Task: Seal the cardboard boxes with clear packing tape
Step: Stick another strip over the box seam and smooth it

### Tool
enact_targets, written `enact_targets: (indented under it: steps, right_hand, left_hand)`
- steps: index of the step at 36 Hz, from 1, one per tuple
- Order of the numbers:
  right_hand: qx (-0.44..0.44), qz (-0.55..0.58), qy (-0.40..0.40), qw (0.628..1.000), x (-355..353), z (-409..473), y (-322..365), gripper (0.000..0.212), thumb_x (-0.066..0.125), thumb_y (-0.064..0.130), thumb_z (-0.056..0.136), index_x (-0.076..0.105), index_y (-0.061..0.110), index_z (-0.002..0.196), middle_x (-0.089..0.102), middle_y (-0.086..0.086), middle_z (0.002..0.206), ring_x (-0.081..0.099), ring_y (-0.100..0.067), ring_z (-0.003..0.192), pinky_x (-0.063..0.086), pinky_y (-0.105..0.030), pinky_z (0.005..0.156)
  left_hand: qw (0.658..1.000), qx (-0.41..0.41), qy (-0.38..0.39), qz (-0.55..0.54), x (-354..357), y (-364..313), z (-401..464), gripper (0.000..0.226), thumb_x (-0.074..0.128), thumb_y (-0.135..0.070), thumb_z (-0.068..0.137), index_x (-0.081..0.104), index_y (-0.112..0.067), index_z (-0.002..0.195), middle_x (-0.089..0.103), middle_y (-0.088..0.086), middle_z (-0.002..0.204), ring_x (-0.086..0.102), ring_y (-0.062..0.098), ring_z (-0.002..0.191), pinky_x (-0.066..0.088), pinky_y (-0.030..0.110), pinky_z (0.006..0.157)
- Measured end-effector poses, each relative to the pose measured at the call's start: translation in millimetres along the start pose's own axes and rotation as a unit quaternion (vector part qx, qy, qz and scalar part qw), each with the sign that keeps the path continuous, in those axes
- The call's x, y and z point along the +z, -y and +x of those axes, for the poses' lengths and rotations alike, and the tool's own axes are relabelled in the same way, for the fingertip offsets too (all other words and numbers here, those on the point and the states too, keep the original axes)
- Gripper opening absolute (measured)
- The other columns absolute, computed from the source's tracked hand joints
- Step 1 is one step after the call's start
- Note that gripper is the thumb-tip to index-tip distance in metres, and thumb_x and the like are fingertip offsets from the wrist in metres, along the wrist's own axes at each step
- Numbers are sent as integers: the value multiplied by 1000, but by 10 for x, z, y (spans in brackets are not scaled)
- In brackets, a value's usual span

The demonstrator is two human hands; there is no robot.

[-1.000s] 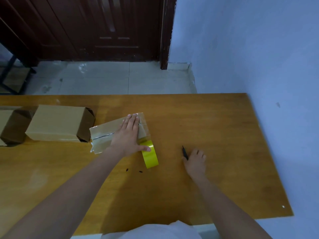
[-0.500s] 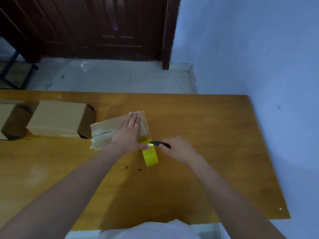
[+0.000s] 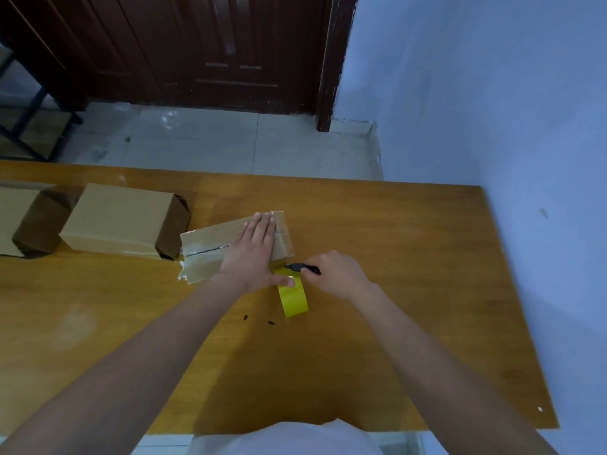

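Head camera looks down on a wooden surface (image 3: pixel 377 323) with the taped box (image 3: pixel 210 254) as the landmark, lying near the middle of it. Left hand (image 3: pixel 254 254) lies flat on top of that box, fingers (image 3: pixel 262 224) straight and close together, reaching to the box's far edge; the thumb stretches off the box's right end and presses on the yellow tape roll (image 3: pixel 292 295). Glossy clear tape covers the box top and wraps over its right end, just past the fingertips, and a loose bit of tape sticks out at the box's left near corner. The roll stands on its edge on the surface, touching the near right corner of the box. Right hand (image 3: pixel 335 274) sits to the right of the box, its fingers curled round a small black cutter (image 3: pixel 302 268) whose tip points left at the spot where the roll meets the box. Left of the taped box, just beside it, is a plain cardboard box (image 3: pixel 118 221) with its end flaps open, and further left another open box (image 3: pixel 19 218) at the frame's edge. A few dark specks lie on the surface nearer than the roll
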State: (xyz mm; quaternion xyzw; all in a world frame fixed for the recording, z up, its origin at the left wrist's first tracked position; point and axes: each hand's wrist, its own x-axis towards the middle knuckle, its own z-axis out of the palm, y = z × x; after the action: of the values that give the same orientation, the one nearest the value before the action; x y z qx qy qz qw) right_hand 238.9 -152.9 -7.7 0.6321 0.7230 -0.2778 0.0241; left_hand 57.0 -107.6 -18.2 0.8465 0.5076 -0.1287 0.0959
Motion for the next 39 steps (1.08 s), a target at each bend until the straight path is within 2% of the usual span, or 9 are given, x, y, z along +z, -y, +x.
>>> enact_targets:
  steps: [7,12,22,25,28,32,35,37,39]
  right_hand:
    - [-1,-4,4,1000,3,33,4,31,41,37,97,63,18,86,55,-1,68,53,-22,63,31,-28,45]
    - [30,-13,-21,999,-7,41,-51,32,41,36,98,67,17,99,51,0,68,49,-21,63,28,-27,44]
    - [195,-1,-7,981,179,64,-505,37,36,32,101,64,8,102,58,-5,78,55,-22,65,34,-27,44]
    - [219,0,18,976,389,63,-564,34,37,30,102,62,8,109,59,-6,87,57,-23,73,43,-30,54]
    - [217,-7,22,976,531,68,-562,28,38,23,102,55,9,119,57,-10,112,60,-28,95,46,-34,64]
    - [202,-4,-54,978,587,126,-516,30,43,23,99,49,7,124,42,-12,126,48,-30,113,44,-39,87]
    - [134,193,-146,961,556,188,-371,31,54,20,93,58,8,121,45,-10,115,50,-29,108,42,-36,95]
    - [85,352,-145,921,515,190,-224,21,59,15,91,64,11,111,44,-2,106,52,-24,105,40,-33,98]
    - [45,408,-106,906,508,190,-116,14,63,11,88,66,16,101,43,3,101,49,-15,104,37,-25,95]
  left_hand:
    - [1000,2,-4,3,6,-1,-2,134,39,-90,60,-7,-2,149,-11,11,159,-13,24,146,-3,37,120]
    - [1000,1,-2,4,8,4,-5,133,41,-89,61,-9,-2,149,-13,10,159,-15,24,146,-6,36,118]
    - [1000,1,2,-7,3,3,0,135,42,-90,60,-8,-3,149,-13,9,159,-16,23,146,-7,36,118]
    - [1000,0,5,-11,0,2,2,135,42,-90,59,-8,-3,149,-14,9,159,-15,23,146,-5,37,119]
    - [1000,1,6,-7,-3,3,-2,135,40,-90,59,-8,-2,149,-13,9,159,-15,23,146,-3,38,120]
    - [1000,0,3,-10,4,0,-9,135,41,-90,59,-8,-3,149,-12,9,159,-15,23,146,-4,37,120]
    - [1000,-2,5,-7,-6,-9,-4,135,42,-90,59,-7,-3,149,-12,9,159,-15,23,146,-5,37,120]
    - [1000,-4,3,-8,-2,-10,1,135,43,-89,59,-6,-2,149,-12,9,159,-14,23,146,-4,37,120]
    - [1000,-4,1,-9,4,-11,4,135,43,-89,59,-5,-2,150,-11,10,159,-13,23,146,-3,37,120]
